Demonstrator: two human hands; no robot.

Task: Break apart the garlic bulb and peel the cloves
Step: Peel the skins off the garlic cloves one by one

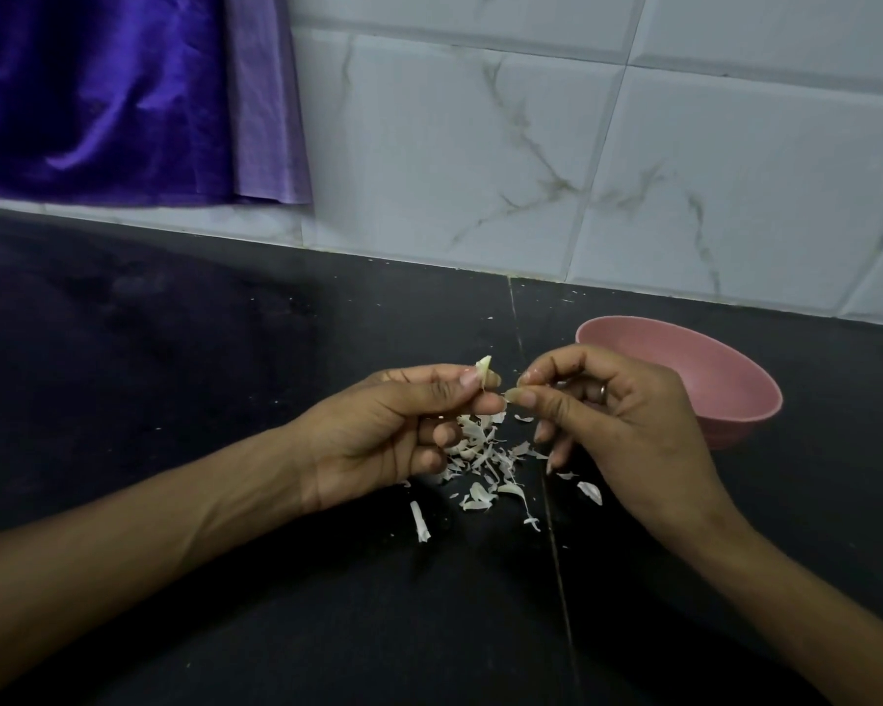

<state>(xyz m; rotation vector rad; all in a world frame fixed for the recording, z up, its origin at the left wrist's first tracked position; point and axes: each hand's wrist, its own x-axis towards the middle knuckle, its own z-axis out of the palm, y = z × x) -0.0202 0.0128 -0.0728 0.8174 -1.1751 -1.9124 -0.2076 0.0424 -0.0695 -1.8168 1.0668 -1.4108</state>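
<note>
Both hands hover over a dark bench [225,603], close together above a heap of peels [485,461]. The left hand [393,430] pinches a garlic clove [484,372] between thumb and forefinger; the clove's pale tip sticks up past the fingertips, with a loose flap of skin on it. The other left fingers curl in toward the palm. The right hand [607,415] sits just beside it, thumb and forefinger pressed together on a small scrap of skin [512,394], right next to the clove; whether the scrap is still joined to the clove cannot be told. The right middle and ring fingers are bent, the lower fingers point down toward the heap, and a ring [602,392] shows on one finger.

The peels lie scattered on the bench under and between the hands, with a few stray bits nearer the camera. A pink bowl [725,379] stands on the bench just behind the right hand, partly hidden by it. A tiled wall [582,145] rises behind the bench, and a purple cloth [113,94] hangs at upper left.
</note>
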